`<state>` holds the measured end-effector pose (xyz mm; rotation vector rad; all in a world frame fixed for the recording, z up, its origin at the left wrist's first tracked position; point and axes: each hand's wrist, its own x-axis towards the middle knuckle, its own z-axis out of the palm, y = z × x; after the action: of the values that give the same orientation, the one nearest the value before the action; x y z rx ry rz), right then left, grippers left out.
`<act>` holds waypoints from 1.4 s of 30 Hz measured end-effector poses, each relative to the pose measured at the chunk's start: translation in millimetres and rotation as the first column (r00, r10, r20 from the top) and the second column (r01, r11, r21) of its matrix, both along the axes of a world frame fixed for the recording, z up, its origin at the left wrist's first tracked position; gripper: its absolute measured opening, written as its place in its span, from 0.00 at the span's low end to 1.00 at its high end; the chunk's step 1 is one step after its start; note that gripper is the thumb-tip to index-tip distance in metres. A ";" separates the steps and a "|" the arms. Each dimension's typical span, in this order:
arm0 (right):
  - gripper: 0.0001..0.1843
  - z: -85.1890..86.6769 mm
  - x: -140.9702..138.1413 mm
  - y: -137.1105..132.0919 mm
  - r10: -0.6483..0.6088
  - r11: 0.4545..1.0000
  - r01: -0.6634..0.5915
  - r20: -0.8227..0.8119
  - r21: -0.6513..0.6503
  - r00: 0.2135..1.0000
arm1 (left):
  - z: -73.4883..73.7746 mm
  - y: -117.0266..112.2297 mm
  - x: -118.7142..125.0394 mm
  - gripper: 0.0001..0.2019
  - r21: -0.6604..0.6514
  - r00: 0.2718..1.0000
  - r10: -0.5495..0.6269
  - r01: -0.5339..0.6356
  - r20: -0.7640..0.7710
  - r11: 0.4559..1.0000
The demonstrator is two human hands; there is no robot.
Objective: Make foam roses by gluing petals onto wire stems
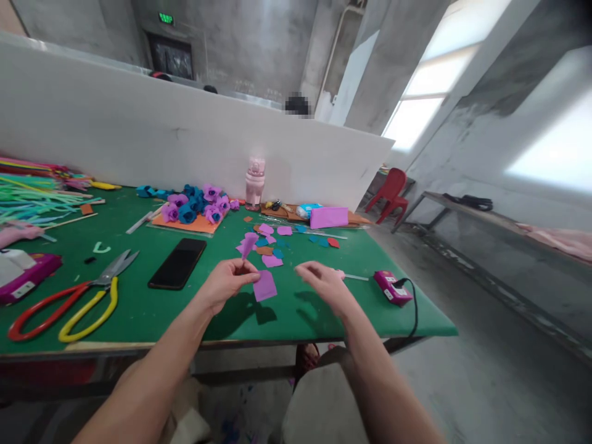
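My left hand point(226, 283) is closed in a pinch on purple paper pieces. One narrow folded purple piece point(248, 246) stands up from the fingertips, and a wider purple paper petal point(265, 287) hangs by the thumb over the green table point(287, 320). To the right, my right hand point(324, 282) hovers with loosely bent fingers pointing left; nothing shows in it. Just behind it is a pink glue gun point(340, 274), mostly hidden, with a clear glue stick point(357, 278) at its rear. Loose purple petals point(272, 261) and blue, orange and red scraps lie beyond both hands.
Large scissors point(99, 287), a black phone point(178, 264) and finished paper flowers point(194, 203) lie left. A pink bottle point(254, 185) stands by the white partition point(185, 135). Right is a magenta power strip point(392, 288) with a black cable. Bundled coloured stems point(32, 197) fill the far left.
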<state>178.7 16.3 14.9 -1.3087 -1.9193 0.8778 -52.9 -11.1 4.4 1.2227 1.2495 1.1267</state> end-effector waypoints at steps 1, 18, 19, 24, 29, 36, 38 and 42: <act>0.16 1.9 -17.2 -3.9 0.125 0.989 -0.131 -0.089 -0.063 0.988 | 0.2 -0.3 0.5 0.11 0.023 0.999 0.020 -0.019 -0.027 1.000; 0.12 -19.9 -52.2 30.8 -0.290 0.957 0.220 -0.671 -0.190 0.682 | -6.7 -1.5 -1.8 0.14 0.180 0.976 0.212 -0.200 -0.051 0.963; 0.12 -20.3 -55.0 31.2 -0.291 0.957 0.212 -0.694 -0.201 0.658 | -5.7 -2.2 0.8 0.13 0.172 0.978 0.207 -0.199 -0.029 0.965; 0.12 -17.2 -68.7 27.6 -0.239 0.971 0.177 -0.706 -0.162 0.667 | -1.8 -4.2 13.2 0.12 0.100 0.970 0.182 -0.200 0.161 0.975; 0.12 -10.6 -71.8 20.1 -0.255 0.965 0.217 -0.719 -0.147 0.647 | -3.5 -3.9 17.1 0.11 0.113 0.946 0.261 -0.285 0.195 0.952; 0.13 -5.1 -76.5 10.0 -0.225 0.972 0.202 -0.694 -0.116 0.684 | 0.0 -7.8 23.8 0.10 0.000 0.910 0.193 -0.208 0.368 0.978; 0.13 -4.1 -78.6 7.0 -0.199 0.978 0.190 -0.670 -0.087 0.715 | -0.3 -7.4 24.9 0.11 -0.016 0.904 0.195 -0.204 0.380 0.979; 0.15 -2.7 -81.8 2.9 -0.179 0.979 0.204 -0.585 -0.023 0.791 | -3.5 -5.9 24.6 0.11 -0.051 0.883 0.206 -0.204 0.422 0.978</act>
<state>96.9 19.2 12.1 -1.0231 -1.2871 0.9877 -28.3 -17.0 0.9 0.7891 1.0562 1.4543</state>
